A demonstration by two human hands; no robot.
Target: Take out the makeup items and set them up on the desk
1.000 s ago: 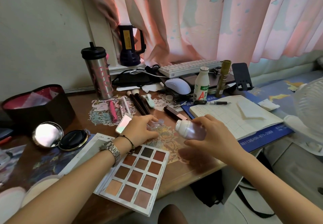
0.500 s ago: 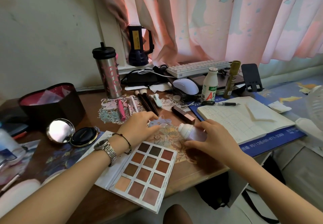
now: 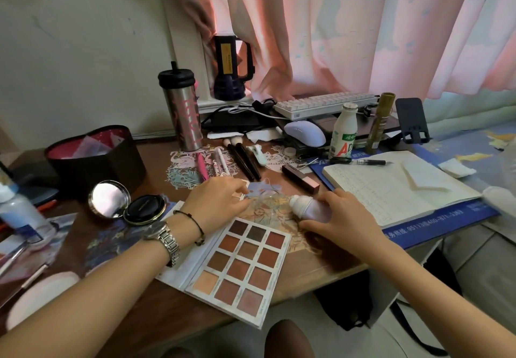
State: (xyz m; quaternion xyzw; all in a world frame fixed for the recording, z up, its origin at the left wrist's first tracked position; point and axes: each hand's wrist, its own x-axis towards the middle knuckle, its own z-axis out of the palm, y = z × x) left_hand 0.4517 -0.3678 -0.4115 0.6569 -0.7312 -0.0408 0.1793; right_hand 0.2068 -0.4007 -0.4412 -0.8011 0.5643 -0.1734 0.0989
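Your right hand [image 3: 344, 219] is gripping a small lilac bottle [image 3: 310, 209] with a white cap, lying on its side near the front edge of the desk [image 3: 321, 262], its cap pointing left. Your left hand [image 3: 216, 204] is pinching a clear cap [image 3: 265, 194] just beside the bottle's cap; the 2 are sitting slightly apart. The 12-pan eyeshadow palette [image 3: 241, 265] is lying open at the front edge, under your left wrist. An open compact mirror [image 3: 127, 204] is resting toward the left edge. Brushes [image 3: 243, 159] are lying behind your left hand.
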